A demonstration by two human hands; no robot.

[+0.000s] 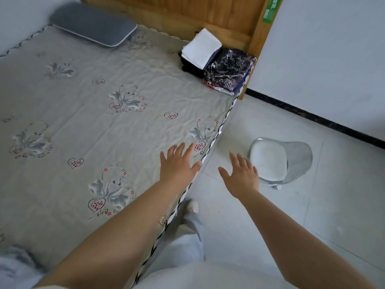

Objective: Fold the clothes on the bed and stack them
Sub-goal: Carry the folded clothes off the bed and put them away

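Hands are both stretched forward with fingers spread and nothing in them: the left hand (179, 163) hovers over the near right edge of the bed (83, 113), the right hand (242, 176) over the pale tiled floor (270, 215) just beside the bed. The bed carries a grey sheet printed with bears and red hearts, trimmed along its edge with a black-and-white cord. At the far right corner, against the wooden headboard (187, 11), lie the folded clothes: a folded white garment (201, 47) sits on top of a folded black garment (190, 66), and touching them on the right lies a folded dark blue patterned garment (229, 71). A flat grey pillow (93, 24) rests at the far left by the headboard. A clear plastic stool with a white seat (270, 161) stands on the floor near the right hand.
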